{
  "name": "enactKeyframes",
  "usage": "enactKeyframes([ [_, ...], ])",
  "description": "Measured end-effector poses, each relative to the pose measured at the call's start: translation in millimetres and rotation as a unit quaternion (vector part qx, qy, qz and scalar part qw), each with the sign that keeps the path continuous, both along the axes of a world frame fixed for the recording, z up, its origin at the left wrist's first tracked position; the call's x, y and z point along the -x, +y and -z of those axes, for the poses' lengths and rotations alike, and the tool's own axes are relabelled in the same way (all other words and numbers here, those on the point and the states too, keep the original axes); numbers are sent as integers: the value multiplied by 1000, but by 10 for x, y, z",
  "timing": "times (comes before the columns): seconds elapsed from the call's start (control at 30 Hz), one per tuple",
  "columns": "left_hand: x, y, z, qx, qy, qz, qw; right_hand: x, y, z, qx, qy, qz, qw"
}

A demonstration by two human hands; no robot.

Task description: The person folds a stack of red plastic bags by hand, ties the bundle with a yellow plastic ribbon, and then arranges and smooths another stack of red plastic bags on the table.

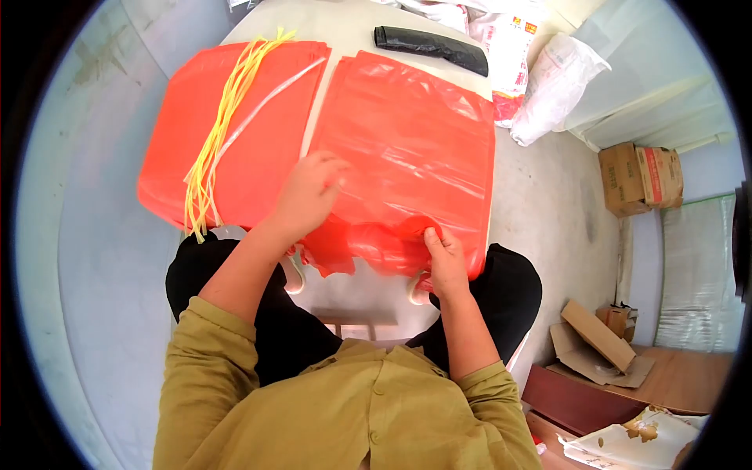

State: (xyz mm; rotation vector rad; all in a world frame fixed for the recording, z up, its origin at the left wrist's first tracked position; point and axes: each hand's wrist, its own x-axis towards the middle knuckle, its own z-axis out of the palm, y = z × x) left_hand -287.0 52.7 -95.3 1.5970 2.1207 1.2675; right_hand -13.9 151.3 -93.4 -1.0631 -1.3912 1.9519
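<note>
A stack of red plastic bags [407,133] lies on the table in front of me, its near edge loose and crumpled over the table's front. My right hand [446,262] pinches the top bag at its near right corner, thumb on top. Above the left side of this stack, my left hand [313,188] is slightly blurred, with its fingers bent and apart from the thumb; nothing shows in it. Further left is a second red stack [180,149], with a bundle of yellow ties [223,129] and a whitish strip [258,110] lying across it.
A black plastic roll [431,48] rests at the table's [313,17] far side. White printed sacks [560,82] stand beyond the right edge. Cardboard boxes [627,176] sit by the wall, and flattened cardboard [591,345] lies on a wooden surface at lower right.
</note>
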Motion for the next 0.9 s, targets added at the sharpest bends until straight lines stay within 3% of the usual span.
enactKeyframes([
  [0.1, 186, -84, 90, -8, -134, -92, 987, 19, 2, 9, 37, 44, 35, 998],
  [0.2, 249, -148, 157, -18, -422, -99, 901, 28, -1, -35, 52, 67, 34, 996],
  [0.3, 132, -245, -276, 50, -520, -84, 849, 53, -21, -58, 62, 64, 51, 995],
  [0.43, 198, -251, -202, 125, -479, -55, 867, 41, -21, -7, 34, 58, 48, 997],
  [0.7, 48, -448, -309, 153, -519, -6, 841, -1, -40, 99, 24, 78, 34, 996],
  [0.8, 109, -532, -303, 206, -464, 13, 861, 1, -71, 137, 0, 48, 25, 999],
  [0.9, 111, -604, -253, 200, -429, 30, 880, -104, -54, 321, -42, -69, -27, 996],
])
